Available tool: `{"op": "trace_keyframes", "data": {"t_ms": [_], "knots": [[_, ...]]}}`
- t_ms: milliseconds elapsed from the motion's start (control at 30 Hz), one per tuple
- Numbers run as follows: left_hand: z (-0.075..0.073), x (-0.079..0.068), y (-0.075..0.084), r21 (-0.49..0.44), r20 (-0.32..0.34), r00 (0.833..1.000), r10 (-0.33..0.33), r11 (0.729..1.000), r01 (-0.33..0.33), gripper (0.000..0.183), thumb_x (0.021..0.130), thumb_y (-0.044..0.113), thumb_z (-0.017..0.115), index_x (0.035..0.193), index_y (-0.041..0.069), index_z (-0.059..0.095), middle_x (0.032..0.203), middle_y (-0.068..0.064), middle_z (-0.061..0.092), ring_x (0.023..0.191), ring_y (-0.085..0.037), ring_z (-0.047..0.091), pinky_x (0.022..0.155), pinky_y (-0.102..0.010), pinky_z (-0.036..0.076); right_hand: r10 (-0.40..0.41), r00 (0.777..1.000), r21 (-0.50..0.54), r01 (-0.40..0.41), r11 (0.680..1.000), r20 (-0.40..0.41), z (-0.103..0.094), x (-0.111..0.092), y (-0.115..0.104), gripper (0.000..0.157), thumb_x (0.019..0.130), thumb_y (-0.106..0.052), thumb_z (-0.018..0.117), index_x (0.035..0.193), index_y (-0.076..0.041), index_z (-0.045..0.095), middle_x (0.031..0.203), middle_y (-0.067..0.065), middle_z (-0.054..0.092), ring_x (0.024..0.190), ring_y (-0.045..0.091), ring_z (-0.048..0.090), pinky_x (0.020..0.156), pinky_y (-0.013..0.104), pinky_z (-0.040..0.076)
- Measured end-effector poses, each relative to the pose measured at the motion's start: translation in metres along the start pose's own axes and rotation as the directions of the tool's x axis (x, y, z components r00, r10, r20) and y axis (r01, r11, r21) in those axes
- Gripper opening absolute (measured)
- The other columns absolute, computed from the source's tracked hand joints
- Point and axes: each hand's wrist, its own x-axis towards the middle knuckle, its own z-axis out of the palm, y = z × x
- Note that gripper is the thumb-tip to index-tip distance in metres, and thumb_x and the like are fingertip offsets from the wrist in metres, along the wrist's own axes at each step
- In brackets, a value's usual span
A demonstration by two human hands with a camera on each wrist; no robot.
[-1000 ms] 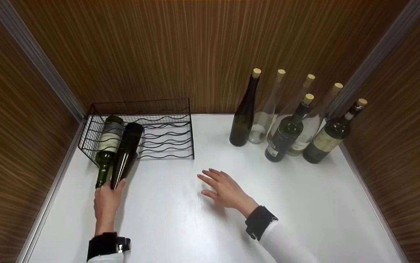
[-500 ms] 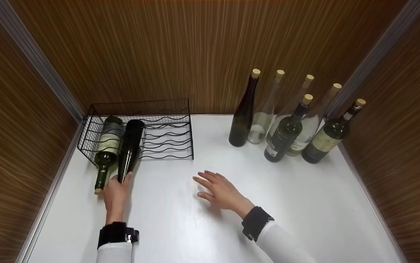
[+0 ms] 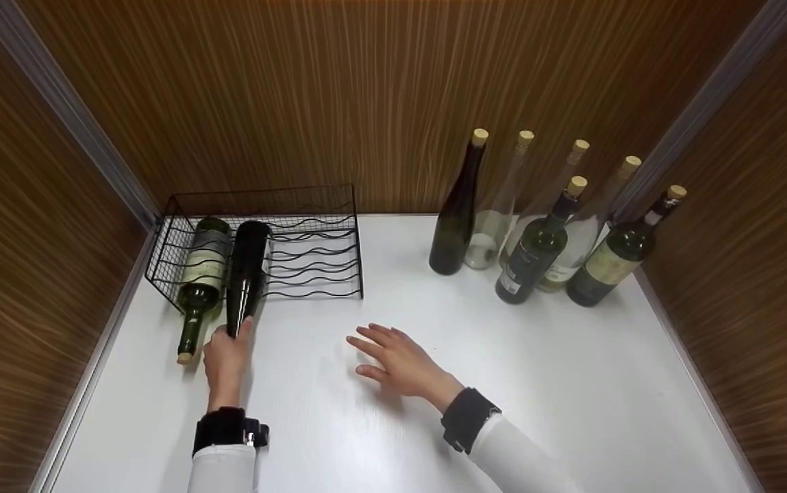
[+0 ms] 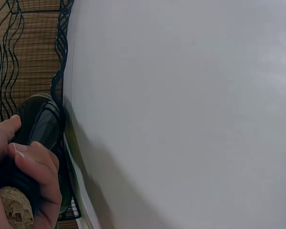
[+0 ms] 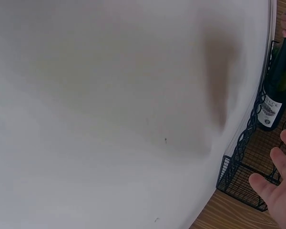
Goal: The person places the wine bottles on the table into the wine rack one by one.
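My left hand (image 3: pixel 227 356) grips the neck of a dark wine bottle (image 3: pixel 248 267), its fingers curled round it. The bottle lies over the wavy bars of a black wire rack (image 3: pixel 311 266), base toward the back wall. In the left wrist view its cork (image 4: pixel 16 208) pokes out beside the curled fingers (image 4: pixel 40 167). A white label (image 5: pixel 269 112) on it shows in the right wrist view. Left of it in the rack lies a green wine bottle (image 3: pixel 205 267), corked neck toward me. My right hand (image 3: pixel 400 359) hovers over the white table with fingers spread, holding nothing.
Several corked bottles stand at the back right, among them a tall dark one (image 3: pixel 455 219), a green one with a dark label (image 3: pixel 533 250) and one with a pale label (image 3: pixel 616 263). Wood-grain panels (image 3: pixel 393 103) wall the white table (image 3: pixel 338 424) at the back and sides.
My left hand has shifted right and slightly forward, and the dark bottle has moved right, away from the green one, and settled straighter along the rack. My right hand has drifted a little left.
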Motion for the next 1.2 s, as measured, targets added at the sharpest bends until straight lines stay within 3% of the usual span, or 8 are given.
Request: {"op": "trace_keyframes", "data": {"t_ms": [300,467,700,800,867,1033,1133,1200], "knots": [[0.006,0.003,0.003,-0.054,0.042,0.999,-0.021,0.998,0.023,0.067,0.094,0.064,0.047,0.109,-0.001,0.056,0.091,-0.021,0.062,0.073,-0.034,0.061,0.063,-0.042,0.046,-0.015,1.000,-0.025,0.014,1.000,-0.009,0.003,0.007,-0.003,0.058,0.102,-0.051,0.045,0.152,-0.023,0.039,0.153,0.005,0.040,0.142,0.026,0.032,0.112,0.049,0.030],[0.010,0.007,0.004,-0.077,0.038,0.999,-0.016,0.997,0.019,0.069,0.095,0.061,0.048,0.127,0.000,0.047,0.092,-0.019,0.062,0.067,-0.028,0.061,0.057,-0.036,0.048,-0.013,1.000,-0.024,0.013,1.000,-0.007,0.003,0.009,-0.004,0.058,0.101,-0.048,0.049,0.152,-0.024,0.039,0.152,0.006,0.041,0.141,0.027,0.034,0.111,0.049,0.030],[0.014,0.015,0.004,-0.121,0.038,0.998,-0.051,0.991,0.056,0.061,0.096,0.058,0.051,0.128,0.006,0.043,0.062,-0.008,0.062,0.044,-0.015,0.058,0.043,-0.028,0.048,-0.005,1.000,-0.017,0.005,1.000,0.006,0.003,0.011,-0.005,0.061,0.101,-0.052,0.045,0.154,-0.026,0.034,0.153,0.005,0.039,0.141,0.027,0.033,0.112,0.049,0.029],[0.012,0.015,0.006,-0.092,0.037,0.998,-0.048,0.994,0.052,0.060,0.097,0.057,0.049,0.129,0.006,0.044,0.073,-0.011,0.065,0.051,-0.020,0.063,0.052,-0.033,0.050,-0.003,1.000,-0.015,0.003,1.000,0.005,0.003,0.011,-0.005,0.061,0.101,-0.051,0.046,0.155,-0.026,0.032,0.153,0.005,0.039,0.141,0.027,0.033,0.112,0.049,0.029],[0.010,0.015,0.007,-0.050,0.034,0.999,-0.033,0.998,0.035,0.060,0.098,0.057,0.047,0.129,0.005,0.045,0.088,-0.018,0.065,0.066,-0.029,0.066,0.063,-0.041,0.050,-0.001,1.000,-0.011,0.001,1.000,0.004,0.003,0.011,-0.005,0.061,0.101,-0.050,0.048,0.155,-0.026,0.032,0.153,0.005,0.040,0.141,0.027,0.033,0.112,0.049,0.029],[0.008,0.015,0.007,0.029,0.021,1.000,0.009,1.000,-0.009,0.064,0.101,0.056,0.040,0.125,-0.001,0.050,0.113,-0.030,0.060,0.097,-0.048,0.059,0.078,-0.057,0.043,0.002,1.000,-0.014,-0.002,1.000,0.008,0.004,0.012,-0.005,0.061,0.101,-0.051,0.045,0.155,-0.026,0.031,0.153,0.005,0.039,0.142,0.026,0.032,0.112,0.049,0.029],[0.010,0.014,0.006,0.020,0.020,0.999,0.029,0.999,-0.029,0.064,0.103,0.054,0.035,0.127,-0.003,0.051,0.114,-0.031,0.060,0.095,-0.048,0.060,0.076,-0.056,0.044,-0.004,1.000,-0.019,0.005,1.000,0.012,0.005,0.013,-0.006,0.061,0.102,-0.052,0.044,0.155,-0.026,0.031,0.153,0.004,0.040,0.142,0.026,0.032,0.112,0.048,0.029],[0.011,0.015,0.005,0.001,0.025,0.999,0.045,0.999,-0.045,0.062,0.104,0.051,0.032,0.130,-0.003,0.049,0.107,-0.030,0.062,0.085,-0.043,0.062,0.070,-0.052,0.046,-0.008,1.000,-0.020,0.009,1.000,0.015,0.006,0.014,-0.007,0.061,0.102,-0.052,0.044,0.155,-0.026,0.031,0.153,0.004,0.040,0.142,0.026,0.032,0.112,0.048,0.028]]}}
